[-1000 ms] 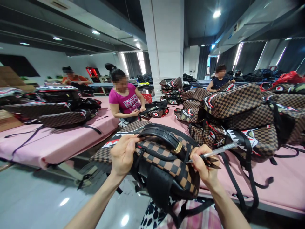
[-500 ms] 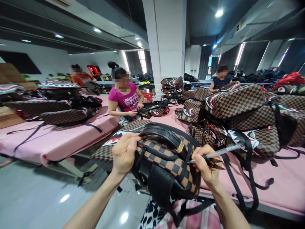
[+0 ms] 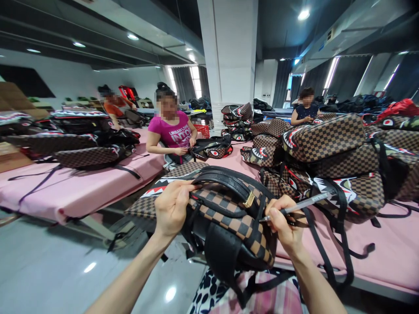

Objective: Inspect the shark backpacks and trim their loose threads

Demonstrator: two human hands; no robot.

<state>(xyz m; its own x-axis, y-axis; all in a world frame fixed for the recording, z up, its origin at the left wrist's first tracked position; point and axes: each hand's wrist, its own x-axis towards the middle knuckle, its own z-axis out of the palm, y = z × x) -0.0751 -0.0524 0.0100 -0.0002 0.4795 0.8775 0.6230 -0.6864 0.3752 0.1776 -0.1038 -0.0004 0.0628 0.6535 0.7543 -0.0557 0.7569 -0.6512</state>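
A brown-and-black checkered backpack (image 3: 225, 213) rests over my lap and the table edge, its black handle (image 3: 225, 179) arching on top with a gold buckle. My left hand (image 3: 172, 207) is closed on the bag's edge by the left end of the handle. In my right hand (image 3: 283, 220) a clear-barreled pen (image 3: 309, 203) is pinched, its tip against the checkered panel beside a black seam strip. Dark pointed blades (image 3: 299, 219), like thread snips, stick out from the same hand; their handles are hidden. Black straps (image 3: 250, 290) hang down from the backpack.
Piled shark-face checkered backpacks (image 3: 327, 139) stand close on the right, their straps hanging over the pink table (image 3: 376, 257). More bags (image 3: 88, 157) lie on the left pink table (image 3: 88, 187). Across from me, a person in a magenta shirt (image 3: 170, 133) handles another bag.
My right hand has shifted slightly right with the pen, whose tip stays at the bag. My left hand keeps its hold. The person opposite has raised their head.
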